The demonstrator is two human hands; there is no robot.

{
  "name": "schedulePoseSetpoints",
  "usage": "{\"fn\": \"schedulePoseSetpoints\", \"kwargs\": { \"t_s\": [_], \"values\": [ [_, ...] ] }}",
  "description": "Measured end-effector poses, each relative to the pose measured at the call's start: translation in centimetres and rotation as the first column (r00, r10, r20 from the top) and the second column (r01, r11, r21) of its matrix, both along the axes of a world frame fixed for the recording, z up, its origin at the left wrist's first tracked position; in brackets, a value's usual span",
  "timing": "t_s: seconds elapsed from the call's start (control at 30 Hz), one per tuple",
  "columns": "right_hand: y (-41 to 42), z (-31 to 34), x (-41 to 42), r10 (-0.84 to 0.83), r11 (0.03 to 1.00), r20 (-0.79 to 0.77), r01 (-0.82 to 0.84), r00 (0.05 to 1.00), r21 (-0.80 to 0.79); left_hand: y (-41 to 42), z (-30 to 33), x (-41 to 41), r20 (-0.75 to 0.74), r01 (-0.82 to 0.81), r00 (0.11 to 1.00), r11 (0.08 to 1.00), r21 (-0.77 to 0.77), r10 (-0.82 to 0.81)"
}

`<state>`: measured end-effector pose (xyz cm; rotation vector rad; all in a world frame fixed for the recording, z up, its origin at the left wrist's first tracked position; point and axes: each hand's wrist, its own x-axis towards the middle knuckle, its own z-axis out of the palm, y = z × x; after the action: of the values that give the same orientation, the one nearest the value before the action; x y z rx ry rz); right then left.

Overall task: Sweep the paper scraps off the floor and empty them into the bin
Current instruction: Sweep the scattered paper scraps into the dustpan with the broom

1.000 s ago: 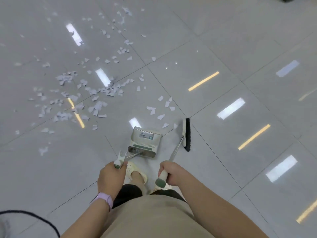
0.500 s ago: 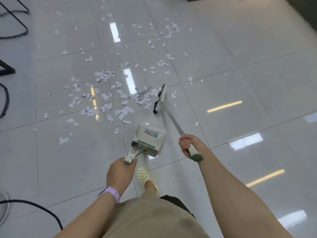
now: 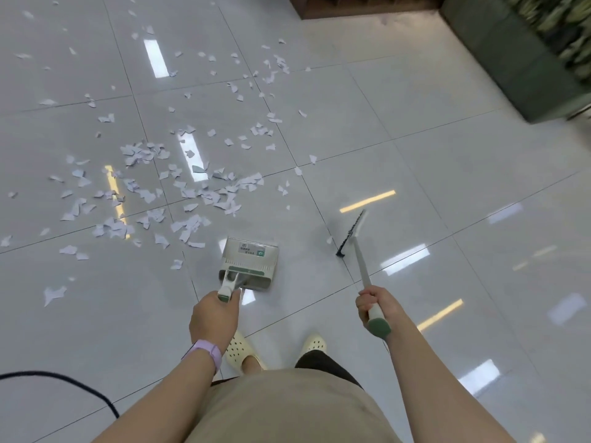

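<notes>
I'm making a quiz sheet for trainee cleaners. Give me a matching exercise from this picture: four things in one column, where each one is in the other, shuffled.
Things:
1. dustpan
2. broom
3. scraps
4. cable

Places:
A. spread on the floor, left of centre
B. held by the right hand
C. bottom left corner
D. held by the left hand

Pairs: 1-D, 2-B, 3-A, 4-C

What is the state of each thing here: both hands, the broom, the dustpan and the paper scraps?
left hand: grips the dustpan handle.
right hand: grips the broom handle.
dustpan: no scraps visible in it.
broom: head right of the dustpan, away from the pile.
paper scraps: scattered on the floor, not collected.
</notes>
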<state>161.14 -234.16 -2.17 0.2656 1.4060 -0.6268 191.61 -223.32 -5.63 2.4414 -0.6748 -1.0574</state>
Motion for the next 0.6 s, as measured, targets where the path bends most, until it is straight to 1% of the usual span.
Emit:
{"fn": "schedulePoseSetpoints", "kwargs": {
  "t_s": [0.07,0.1,0.17,0.27,0.33,0.4,0.47,0.53,0.57,0.6],
  "values": [
    [-0.3,0.3,-0.8,-0.064,0.998,-0.038,0.064,0.997,0.002,-0.6,-0.2,-0.2,-0.019,-0.025,1.0,1.0,-0.005,0.025],
    [-0.6,0.4,-1.1,-0.065,0.998,-0.067,0.065,0.996,0.007,-0.8,-0.3,-0.3,-0.025,-0.035,0.999,0.999,-0.006,0.035],
    [-1.3,0.1,-1.5,-0.037,0.999,-0.115,0.04,0.993,0.026,-1.3,-0.5,-0.8,-0.034,-0.057,0.998,0.998,-0.005,0.057],
    [-2.8,-0.4,-1.7,0.026,0.998,-0.136,-0.019,0.99,0.056,-1.6,-0.8,-1.5,-0.037,-0.101,0.994,0.995,0.002,0.101],
    [-4.3,-0.9,-1.4,0.124,0.99,-0.135,-0.114,0.983,0.084,-1.9,-0.8,-1.7,-0.038,-0.125,0.991,0.992,0.01,0.126],
    [-6.1,-1.4,-0.6,0.262,0.96,-0.109,-0.248,0.959,0.127,-2.5,-0.8,-2.0,-0.03,-0.145,0.989,0.989,0.026,0.146],
    [-7.9,-1.4,1.0,0.407,0.906,-0.066,-0.394,0.911,0.154,-3.3,-0.7,-2.4,-0.012,-0.165,0.986,0.985,0.054,0.166],
    [-9.8,-1.3,2.8,0.549,0.829,-0.04,-0.538,0.835,0.15,-4.4,-0.6,-3.2,0.002,-0.208,0.978,0.975,0.074,0.209],
    [-10.7,-1.3,3.6,0.59,0.802,-0.025,-0.581,0.807,0.139,-4.9,-0.6,-3.6,0.011,-0.235,0.972,0.969,0.083,0.234],
    [-11.8,-1.4,4.1,0.601,0.792,0.006,-0.596,0.799,0.133,-5.3,-0.6,-4.1,0.024,-0.257,0.966,0.962,0.095,0.256]
  ]
}}
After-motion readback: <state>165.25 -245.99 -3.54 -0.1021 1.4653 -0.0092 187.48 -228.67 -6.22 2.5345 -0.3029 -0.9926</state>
